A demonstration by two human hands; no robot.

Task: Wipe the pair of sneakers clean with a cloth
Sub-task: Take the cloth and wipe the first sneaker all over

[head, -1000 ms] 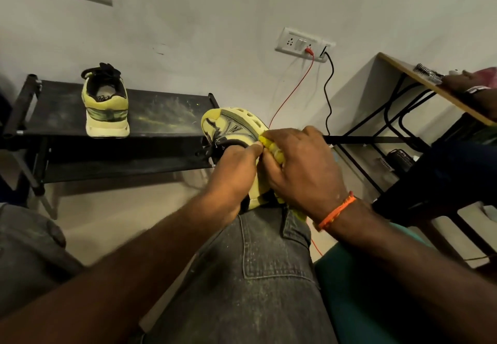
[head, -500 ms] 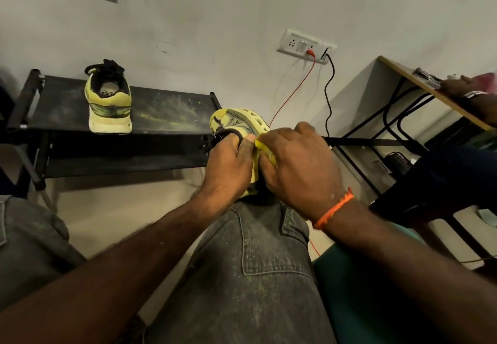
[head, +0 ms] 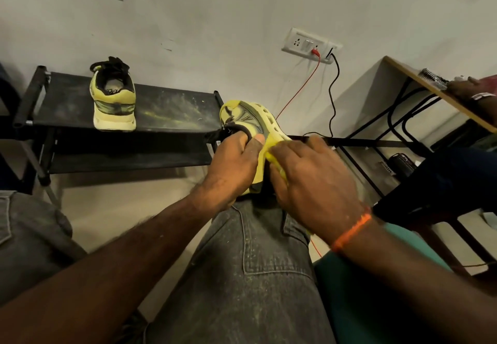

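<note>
A yellow and grey sneaker (head: 251, 119) rests on my right knee, tipped on its side with the holed sole facing right. My left hand (head: 231, 167) grips it at the black collar. My right hand (head: 312, 182) presses a yellow cloth (head: 274, 159) against the sole's edge; most of the cloth is hidden under the fingers. The second sneaker (head: 114, 101) stands upright on the black shoe rack (head: 172, 112), heel toward me, far left of both hands.
A wall socket (head: 309, 45) feeds a red wire and a black cable that hang down behind the sneaker. A wooden desk (head: 435, 93) on black legs stands at right, with another person's hand on it. A teal seat (head: 376, 290) lies under my right arm.
My right hand has slid the cloth down the sole toward me. The left hand has shifted its grip at the collar, and the sneaker sits a bit lower on the knee.
</note>
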